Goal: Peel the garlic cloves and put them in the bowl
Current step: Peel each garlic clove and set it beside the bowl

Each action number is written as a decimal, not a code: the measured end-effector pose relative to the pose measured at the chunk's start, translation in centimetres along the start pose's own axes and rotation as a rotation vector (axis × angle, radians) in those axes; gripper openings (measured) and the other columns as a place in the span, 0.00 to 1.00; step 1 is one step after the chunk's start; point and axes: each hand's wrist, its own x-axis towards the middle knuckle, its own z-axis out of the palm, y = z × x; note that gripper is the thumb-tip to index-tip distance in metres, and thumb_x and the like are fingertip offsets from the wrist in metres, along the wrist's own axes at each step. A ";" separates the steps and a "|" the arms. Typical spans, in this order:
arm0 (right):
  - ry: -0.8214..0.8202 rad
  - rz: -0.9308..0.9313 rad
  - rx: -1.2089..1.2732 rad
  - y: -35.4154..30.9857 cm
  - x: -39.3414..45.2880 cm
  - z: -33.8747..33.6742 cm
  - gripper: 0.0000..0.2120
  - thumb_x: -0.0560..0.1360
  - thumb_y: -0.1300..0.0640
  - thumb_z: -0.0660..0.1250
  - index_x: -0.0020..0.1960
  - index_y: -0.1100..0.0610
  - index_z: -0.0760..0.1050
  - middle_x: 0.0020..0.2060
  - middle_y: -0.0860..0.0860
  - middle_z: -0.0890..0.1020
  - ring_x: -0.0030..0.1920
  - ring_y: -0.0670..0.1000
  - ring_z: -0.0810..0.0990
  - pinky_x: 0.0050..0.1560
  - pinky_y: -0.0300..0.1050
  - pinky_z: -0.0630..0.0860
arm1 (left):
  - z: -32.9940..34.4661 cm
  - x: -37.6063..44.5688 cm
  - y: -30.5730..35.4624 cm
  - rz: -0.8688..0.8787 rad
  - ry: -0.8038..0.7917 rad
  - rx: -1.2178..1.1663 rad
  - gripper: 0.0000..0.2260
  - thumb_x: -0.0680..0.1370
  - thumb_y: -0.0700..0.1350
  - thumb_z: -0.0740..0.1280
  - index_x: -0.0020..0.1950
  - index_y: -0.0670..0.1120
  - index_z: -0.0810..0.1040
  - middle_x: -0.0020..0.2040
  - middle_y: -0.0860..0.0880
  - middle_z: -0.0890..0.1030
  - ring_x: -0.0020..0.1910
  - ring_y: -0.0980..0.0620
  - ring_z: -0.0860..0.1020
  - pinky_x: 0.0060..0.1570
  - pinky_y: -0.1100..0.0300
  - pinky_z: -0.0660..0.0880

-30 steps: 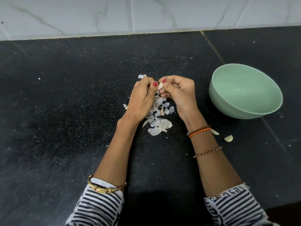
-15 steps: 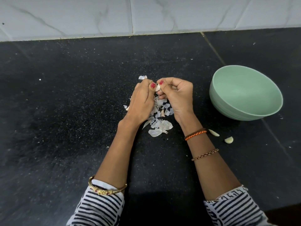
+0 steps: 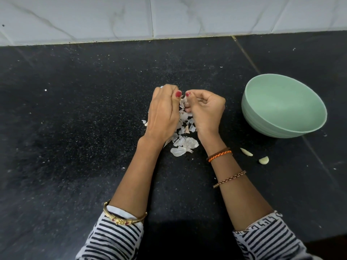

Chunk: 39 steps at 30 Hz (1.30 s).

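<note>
My left hand [image 3: 163, 113] and my right hand [image 3: 205, 109] are curled together over the middle of the black counter, thumbs almost touching. Between the fingertips they pinch a small garlic clove [image 3: 183, 102] with white skin coming off it; most of the clove is hidden by the fingers. A pile of white garlic skins [image 3: 185, 145] lies under and just in front of the hands. A pale green bowl [image 3: 262, 126] stands to the right, tilted toward me, and looks empty. Two peeled cloves [image 3: 246, 152] [image 3: 263, 160] lie on the counter in front of the bowl.
The black stone counter [image 3: 75, 128] runs back to a white tiled wall [image 3: 169, 15]. A seam in the counter [image 3: 244, 53] passes under the bowl's right side. Small skin scraps are scattered around.
Both hands have shifted slightly while working the clove. The left thumb has moved over the clove, which now shows less, with a flap of skin hanging below the thumbs.
</note>
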 end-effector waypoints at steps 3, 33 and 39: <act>0.015 0.043 0.120 -0.1 0.3 -0.1 0.04 0.73 0.67 0.68 0.46 0.66 0.80 0.32 0.50 0.80 0.30 0.41 0.79 0.33 0.33 0.76 | -0.1 0.0 0.1 -0.036 0.045 -0.056 0.13 0.79 0.46 0.55 0.47 0.40 0.75 0.39 0.60 0.71 0.39 0.58 0.70 0.43 0.72 0.65; -0.174 -0.198 -0.022 0.1 0.5 -0.6 0.10 0.68 0.71 0.71 0.49 0.66 0.80 0.41 0.53 0.82 0.41 0.44 0.83 0.44 0.35 0.79 | -1.1 0.7 0.6 -0.419 0.146 -0.722 0.10 0.71 0.27 0.67 0.44 0.42 0.78 0.32 0.54 0.82 0.33 0.60 0.79 0.37 0.68 0.75; -0.260 -0.105 0.160 -0.6 0.4 -1.0 0.11 0.69 0.73 0.69 0.49 0.62 0.79 0.35 0.46 0.83 0.39 0.43 0.83 0.42 0.35 0.78 | -1.1 0.9 1.3 -0.432 0.142 -0.827 0.12 0.73 0.26 0.65 0.47 0.42 0.75 0.29 0.54 0.81 0.31 0.61 0.78 0.38 0.67 0.75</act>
